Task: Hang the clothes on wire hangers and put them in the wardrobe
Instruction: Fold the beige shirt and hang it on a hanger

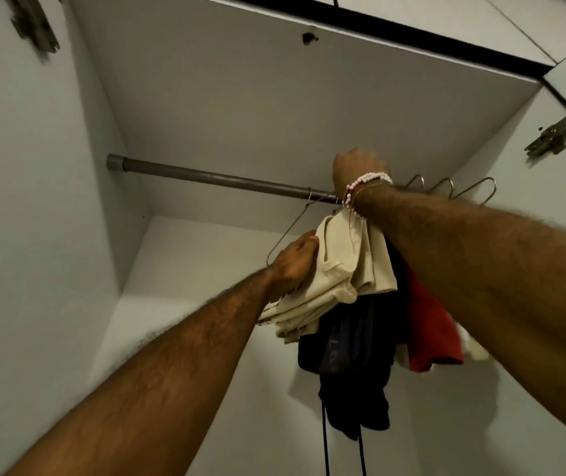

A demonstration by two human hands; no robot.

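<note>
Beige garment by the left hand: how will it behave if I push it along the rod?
Probably floppy: the beige garment hangs in soft bunched folds where the left hand grips it. Likely light, since a thin wire hanger seems to bear it. Pushed along the rod, it would probably swing and crowd the dark garment.

A blurred grey metal hinge point(34, 25) shows at upper left, a second hinge point(554, 132) at the right edge.

Reaching upward, left hand point(293, 264) grips while right hand point(357, 170) looks curled, fingers hidden.
</note>
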